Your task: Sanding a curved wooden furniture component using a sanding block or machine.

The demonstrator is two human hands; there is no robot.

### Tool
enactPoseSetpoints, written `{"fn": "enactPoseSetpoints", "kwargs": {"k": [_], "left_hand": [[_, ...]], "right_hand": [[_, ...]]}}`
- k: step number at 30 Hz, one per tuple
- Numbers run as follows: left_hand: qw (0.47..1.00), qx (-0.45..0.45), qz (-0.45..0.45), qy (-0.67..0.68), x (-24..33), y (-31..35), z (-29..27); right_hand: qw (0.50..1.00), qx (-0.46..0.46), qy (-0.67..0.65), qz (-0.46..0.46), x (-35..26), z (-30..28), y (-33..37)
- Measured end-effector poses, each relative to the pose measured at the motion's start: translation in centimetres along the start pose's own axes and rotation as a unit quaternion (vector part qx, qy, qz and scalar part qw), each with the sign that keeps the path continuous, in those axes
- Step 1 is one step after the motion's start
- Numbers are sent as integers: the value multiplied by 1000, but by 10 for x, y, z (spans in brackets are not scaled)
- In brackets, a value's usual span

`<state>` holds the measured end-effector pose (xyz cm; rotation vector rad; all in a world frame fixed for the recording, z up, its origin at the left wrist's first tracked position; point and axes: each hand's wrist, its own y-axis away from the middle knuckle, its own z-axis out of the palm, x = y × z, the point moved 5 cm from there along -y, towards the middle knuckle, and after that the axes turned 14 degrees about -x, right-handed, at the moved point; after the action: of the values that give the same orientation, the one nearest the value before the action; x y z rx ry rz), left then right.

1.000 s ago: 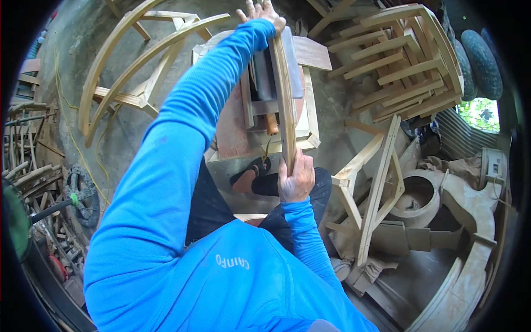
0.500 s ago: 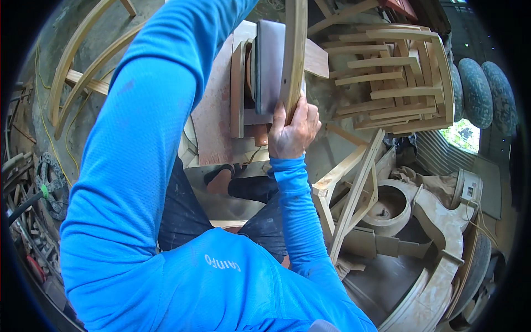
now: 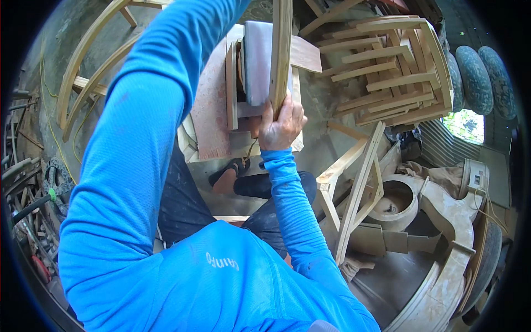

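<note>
My right hand (image 3: 281, 123) is closed around the lower end of a long, slightly curved wooden piece (image 3: 281, 55), thumb on its left side and fingers on its right. The piece stretches away from me and out past the top of the view. Along its left side is a pale grey, flat upright face (image 3: 258, 63) that looks like a sanding belt; the two appear to touch or nearly touch. My left arm (image 3: 157, 94) reaches up and forward beyond the upper edge, so my left hand is out of sight.
A board-topped stand (image 3: 213, 119) carries the grey-faced machine. At right lie stacked curved wooden frames (image 3: 401, 72), a slatted wooden frame (image 3: 359, 193) and a large dusty blower-like housing (image 3: 395, 205). Curved wooden parts (image 3: 77, 72) stand at far left, near a yellow cord (image 3: 52, 130).
My right hand and the wooden piece have shifted slightly left, staying beside the grey face. The whole view has also moved a little. My grip looks the same.
</note>
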<state>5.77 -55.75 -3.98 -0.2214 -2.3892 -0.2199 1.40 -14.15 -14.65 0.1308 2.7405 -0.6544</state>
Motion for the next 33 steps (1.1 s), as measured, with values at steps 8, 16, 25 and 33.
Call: {"fn": "enactPoseSetpoints", "kwargs": {"k": [8, 16, 25, 33], "left_hand": [[997, -22, 36, -59, 0, 174, 60], [990, -33, 25, -135, -24, 302, 124], [991, -19, 29, -127, -35, 314, 126], [997, -36, -8, -68, -47, 142, 84]], "right_hand": [[996, -47, -25, 75, 27, 3, 152], [978, -173, -7, 114, 15, -87, 277], [977, -190, -15, 94, 14, -72, 283], [990, -128, 2, 51, -10, -54, 109]]}}
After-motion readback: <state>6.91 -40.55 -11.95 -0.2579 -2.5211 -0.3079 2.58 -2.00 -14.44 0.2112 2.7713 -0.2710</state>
